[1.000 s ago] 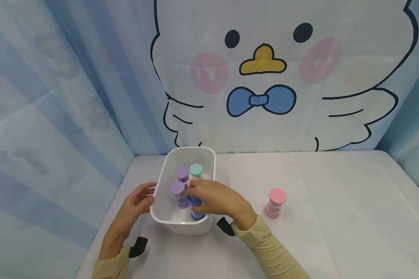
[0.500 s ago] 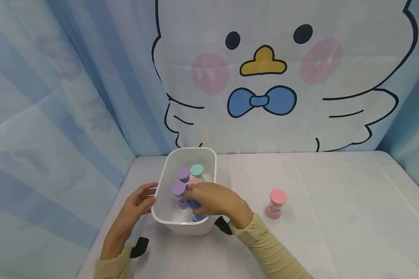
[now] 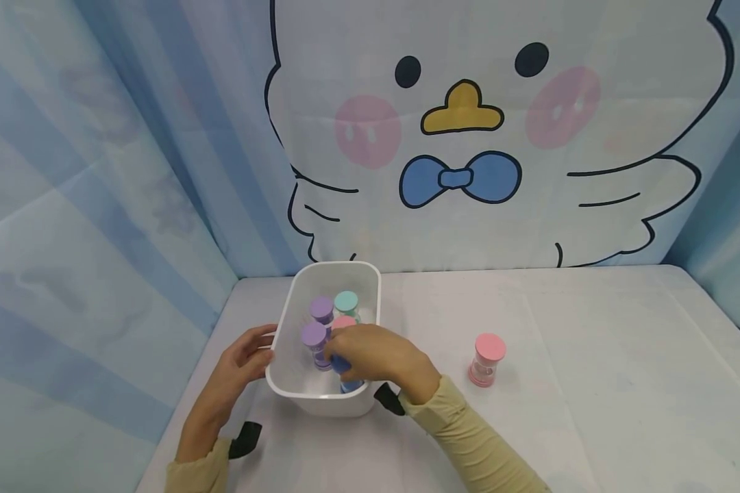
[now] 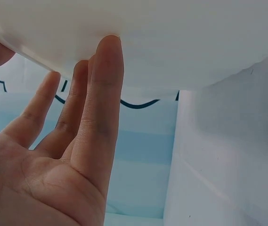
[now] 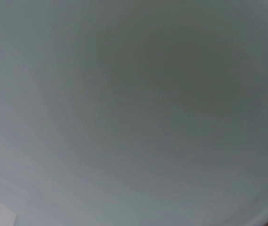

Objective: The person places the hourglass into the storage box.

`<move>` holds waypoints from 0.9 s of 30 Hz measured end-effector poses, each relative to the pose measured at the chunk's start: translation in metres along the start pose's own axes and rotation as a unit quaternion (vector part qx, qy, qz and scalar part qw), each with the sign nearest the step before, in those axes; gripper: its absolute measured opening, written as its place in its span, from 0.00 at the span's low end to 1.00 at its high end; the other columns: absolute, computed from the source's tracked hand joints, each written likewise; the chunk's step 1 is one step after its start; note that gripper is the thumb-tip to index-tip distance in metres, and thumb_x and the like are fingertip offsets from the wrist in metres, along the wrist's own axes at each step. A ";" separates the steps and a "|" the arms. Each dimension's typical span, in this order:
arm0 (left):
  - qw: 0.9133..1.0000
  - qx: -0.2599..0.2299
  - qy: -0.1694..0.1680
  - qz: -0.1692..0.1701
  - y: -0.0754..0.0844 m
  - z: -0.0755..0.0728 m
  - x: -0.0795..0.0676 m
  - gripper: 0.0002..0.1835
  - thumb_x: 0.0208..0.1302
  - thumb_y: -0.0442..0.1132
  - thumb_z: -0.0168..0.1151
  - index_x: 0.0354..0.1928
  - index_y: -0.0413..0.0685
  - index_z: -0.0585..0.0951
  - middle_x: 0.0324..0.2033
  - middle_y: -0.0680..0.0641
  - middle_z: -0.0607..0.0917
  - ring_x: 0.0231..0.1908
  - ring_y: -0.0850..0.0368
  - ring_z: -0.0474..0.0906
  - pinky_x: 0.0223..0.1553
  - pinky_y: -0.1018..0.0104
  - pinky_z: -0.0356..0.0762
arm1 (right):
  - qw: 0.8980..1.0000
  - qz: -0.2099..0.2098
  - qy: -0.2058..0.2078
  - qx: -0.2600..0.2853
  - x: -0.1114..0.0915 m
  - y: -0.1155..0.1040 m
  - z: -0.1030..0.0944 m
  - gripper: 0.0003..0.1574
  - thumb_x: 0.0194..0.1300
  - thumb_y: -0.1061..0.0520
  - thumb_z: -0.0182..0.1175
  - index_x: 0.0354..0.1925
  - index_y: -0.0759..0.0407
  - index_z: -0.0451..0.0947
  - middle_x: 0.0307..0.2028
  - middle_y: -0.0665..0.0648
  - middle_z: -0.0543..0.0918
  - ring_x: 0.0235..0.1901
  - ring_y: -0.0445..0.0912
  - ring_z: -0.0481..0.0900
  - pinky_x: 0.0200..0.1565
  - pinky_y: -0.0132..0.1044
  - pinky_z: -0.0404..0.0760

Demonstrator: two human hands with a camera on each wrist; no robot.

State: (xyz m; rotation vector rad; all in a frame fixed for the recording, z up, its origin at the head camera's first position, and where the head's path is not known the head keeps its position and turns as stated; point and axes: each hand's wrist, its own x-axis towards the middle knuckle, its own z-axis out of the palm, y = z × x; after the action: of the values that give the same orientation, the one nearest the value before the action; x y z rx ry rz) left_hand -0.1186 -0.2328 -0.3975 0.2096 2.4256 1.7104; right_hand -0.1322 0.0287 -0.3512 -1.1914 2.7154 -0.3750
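A white plastic bin stands on the table with several small sand timers inside. My right hand reaches over its right rim and grips a blue sand timer, partly hidden by the fingers. Around it in the bin stand two purple sand timers, a teal one and a pink one. At the bin's left side is my left hand, thumb at the rim. In the left wrist view its straight fingers touch the bin's outer wall.
Another pink sand timer stands upright on the white table, to the right of the bin. Behind the table hangs a cartoon-print curtain. A blurred pale surface fills the right wrist view.
My right hand has shifted slightly toward the front of the bin, and the pink timer's cap inside shows more. The left hand and the bin have hardly moved.
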 end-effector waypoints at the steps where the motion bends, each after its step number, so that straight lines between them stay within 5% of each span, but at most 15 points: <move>1: 1.000 0.001 -0.001 0.001 0.000 0.000 0.000 0.27 0.73 0.44 0.57 0.70 0.47 0.67 0.63 0.37 0.75 0.56 0.54 0.78 0.53 0.53 0.81 | 1.000 0.000 0.001 -0.001 0.000 0.000 0.000 0.21 0.54 0.56 0.76 0.49 0.51 0.86 0.41 0.43 0.85 0.39 0.35 0.77 0.50 0.31 0.79; 8: 1.000 0.002 -0.005 0.002 -0.002 -0.001 0.001 0.27 0.73 0.44 0.57 0.70 0.48 0.67 0.63 0.38 0.75 0.52 0.65 0.79 0.51 0.60 0.81 | 1.000 0.010 0.002 0.000 0.000 -0.001 0.001 0.23 0.54 0.56 0.76 0.50 0.50 0.86 0.42 0.43 0.85 0.41 0.36 0.78 0.52 0.33 0.79; 27: 1.000 -0.002 -0.005 0.004 -0.008 -0.003 0.004 0.26 0.73 0.43 0.56 0.70 0.47 0.66 0.63 0.38 0.74 0.51 0.66 0.79 0.49 0.62 0.81 | 0.998 -0.031 0.054 -0.005 -0.016 0.001 -0.015 0.22 0.60 0.50 0.71 0.53 0.50 0.82 0.50 0.48 0.82 0.50 0.39 0.78 0.56 0.33 0.77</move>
State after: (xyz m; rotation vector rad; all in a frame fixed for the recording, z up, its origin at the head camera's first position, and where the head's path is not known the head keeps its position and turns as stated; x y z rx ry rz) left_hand -0.1231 -0.2369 -0.4040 0.2269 2.4176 1.7138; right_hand -0.1260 0.0437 -0.3362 -1.2983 2.7790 -0.4466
